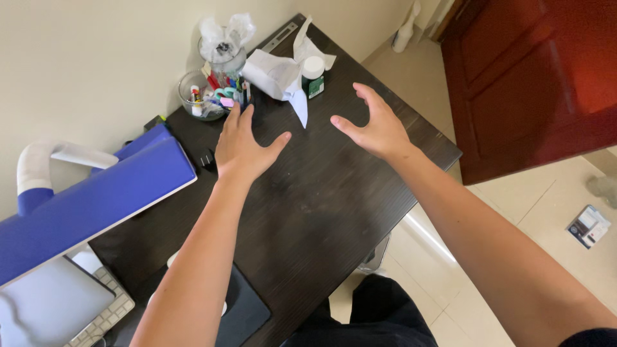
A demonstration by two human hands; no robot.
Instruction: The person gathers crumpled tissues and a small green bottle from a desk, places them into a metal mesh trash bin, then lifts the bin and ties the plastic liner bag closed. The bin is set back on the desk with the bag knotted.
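While we hover over the table (321, 193), left hand (243, 149) and right hand (379, 128) spread open, empty, tissues (277, 76) just beyond.

Home desk corner, looks like a study nook in a flat. Dark wood-grain desk (321, 193) pushed against a plain cream wall (96, 51). Clutter typical of a home workspace: glass jar (204, 96) full of pens and small stationery, crumpled tissue paper (276, 74), small green bottle with white cap (313, 77). Blue desk lamp (96, 199) at left, over a white keyboard (106, 315) and a grey screen edge (45, 308). Black mouse pad (241, 308) at desk front. Floor is pale tile (514, 193); dark red wooden door (533, 77) at right. No lab or shop gear, domestic finish throughout.
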